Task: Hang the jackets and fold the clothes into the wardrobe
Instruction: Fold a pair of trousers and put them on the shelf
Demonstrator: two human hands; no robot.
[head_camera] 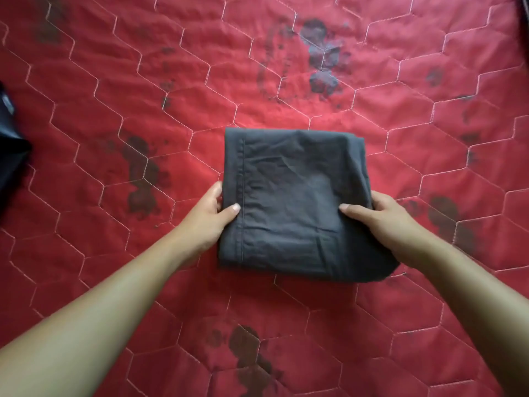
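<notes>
Gripping the folded dark pants (292, 204) on the red quilted bed (114, 110), left hand (210, 222) and right hand (383, 222) each pinch a side. Folding looks done; wardrobe trip's left, plus the dark garment (11, 147) nearby.

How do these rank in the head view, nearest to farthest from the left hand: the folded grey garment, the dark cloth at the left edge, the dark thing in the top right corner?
1. The folded grey garment: middle of the red quilt, gripped by the left hand.
2. The dark cloth: left edge.
3. The dark thing: top right corner, barely in view.
</notes>
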